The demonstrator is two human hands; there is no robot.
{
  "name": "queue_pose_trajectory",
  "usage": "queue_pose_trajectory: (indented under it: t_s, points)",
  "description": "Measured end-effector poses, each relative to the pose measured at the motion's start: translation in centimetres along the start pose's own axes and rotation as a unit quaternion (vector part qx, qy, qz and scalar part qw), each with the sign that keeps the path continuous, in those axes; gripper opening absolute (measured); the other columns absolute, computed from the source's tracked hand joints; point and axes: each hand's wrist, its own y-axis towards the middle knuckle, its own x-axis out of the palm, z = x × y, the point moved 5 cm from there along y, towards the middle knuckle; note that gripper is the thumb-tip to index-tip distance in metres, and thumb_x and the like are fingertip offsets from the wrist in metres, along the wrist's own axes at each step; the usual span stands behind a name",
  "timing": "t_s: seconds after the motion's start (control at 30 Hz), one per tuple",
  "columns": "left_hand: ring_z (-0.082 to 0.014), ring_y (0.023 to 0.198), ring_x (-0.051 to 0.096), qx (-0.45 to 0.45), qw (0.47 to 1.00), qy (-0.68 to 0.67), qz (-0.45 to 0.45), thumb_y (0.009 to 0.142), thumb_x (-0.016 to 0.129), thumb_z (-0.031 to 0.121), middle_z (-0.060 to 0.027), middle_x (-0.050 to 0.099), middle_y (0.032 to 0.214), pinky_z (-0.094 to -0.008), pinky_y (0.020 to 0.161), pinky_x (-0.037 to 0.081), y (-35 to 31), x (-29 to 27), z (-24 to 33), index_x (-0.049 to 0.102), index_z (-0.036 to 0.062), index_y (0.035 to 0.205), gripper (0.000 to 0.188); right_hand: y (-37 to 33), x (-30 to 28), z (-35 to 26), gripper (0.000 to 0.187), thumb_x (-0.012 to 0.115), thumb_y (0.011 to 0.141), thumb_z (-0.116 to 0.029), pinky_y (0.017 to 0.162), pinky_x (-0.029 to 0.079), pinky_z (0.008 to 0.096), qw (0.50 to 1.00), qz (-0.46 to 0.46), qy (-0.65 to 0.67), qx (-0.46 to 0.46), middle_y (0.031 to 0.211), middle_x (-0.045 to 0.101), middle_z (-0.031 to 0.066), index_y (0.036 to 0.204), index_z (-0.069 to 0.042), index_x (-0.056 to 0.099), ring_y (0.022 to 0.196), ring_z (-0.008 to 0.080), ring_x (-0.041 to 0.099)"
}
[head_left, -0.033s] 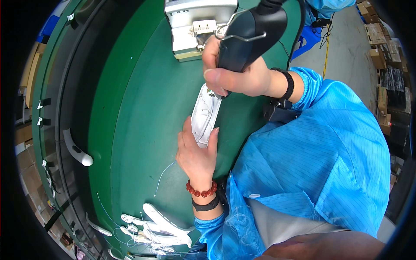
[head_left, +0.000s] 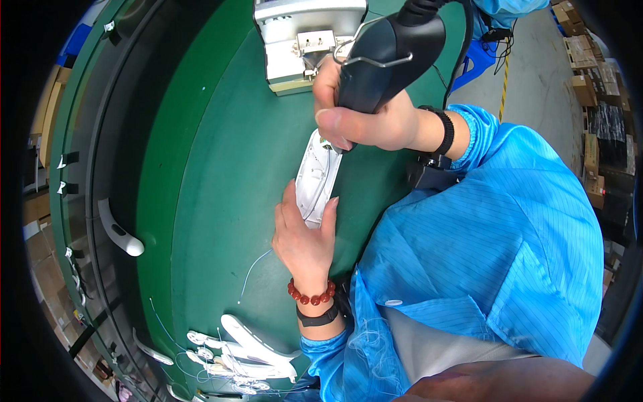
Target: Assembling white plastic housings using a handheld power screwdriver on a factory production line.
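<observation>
My right hand (head_left: 378, 126) is wrapped round a black electric screwdriver (head_left: 388, 60) with a wire hanging loop and a thick cable at its top. Its tip points down at the far end of a long white plastic housing (head_left: 312, 177), and the exact contact is hidden by my fingers. The near end of this housing is gripped between the thumb and fingers of my left hand (head_left: 301, 238). Inside the open shell run moulded ribs and a thin dark wire; something small and greenish shows at its far end. A thin wire (head_left: 249, 271) trails onto the table beside my left wrist.
A metal-cased screw feeder (head_left: 311, 47) stands just beyond my right hand. Several white housings and wired parts (head_left: 258, 352) lie heaped at the near left of the green table (head_left: 228, 181). A curved white piece (head_left: 120, 231) rests on the dark strip at left. Stacked cartons (head_left: 593, 151) stand far right.
</observation>
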Motion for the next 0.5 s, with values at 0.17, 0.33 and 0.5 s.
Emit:
queue_pose_trajectory:
  t_s: [0.17, 0.33, 0.5]
  points:
    - [-0.0383, 0.104, 0.068, -0.042, 0.998, -0.032, -0.035, 0.083, 0.082, 0.023, -0.0198, 0.068, 0.116, -0.0440, 0.088, 0.055, -0.5, -0.7, 0.8, 0.057, 0.0025, 0.133, 0.060, -0.5, 0.7, -1.1, 0.024, 0.069, 0.087, 0.000, 0.047, 0.037, 0.0257, 1.000, 0.012, -0.002, 0.027, 0.057, 0.053, -0.0010, 0.071, -0.006, 0.052, 0.049, 0.0068, 0.051]
    - [-0.0388, 0.104, 0.068, -0.042, 0.998, -0.036, -0.034, 0.083, 0.082, 0.023, -0.0203, 0.068, 0.116, -0.0441, 0.088, 0.055, -1.0, -0.6, 2.2, 0.058, 0.0021, 0.133, 0.059, -1.1, -0.3, -1.9, 0.023, 0.069, 0.089, -0.003, 0.047, 0.038, 0.0257, 1.000, 0.007, 0.001, 0.021, 0.057, 0.054, -0.0001, 0.072, -0.006, 0.053, 0.048, 0.0068, 0.051]
    - [-0.0389, 0.104, 0.068, -0.033, 0.999, -0.036, -0.023, 0.083, 0.082, 0.023, -0.0202, 0.068, 0.116, -0.0438, 0.088, 0.055, -1.5, -0.9, 2.3, 0.057, 0.0021, 0.133, 0.059, -1.6, -0.1, -3.0, 0.014, 0.063, 0.094, -0.006, 0.053, 0.047, 0.0269, 0.997, -0.055, -0.056, 0.019, 0.064, 0.058, 0.0053, 0.091, -0.001, 0.051, 0.055, 0.0103, 0.056]
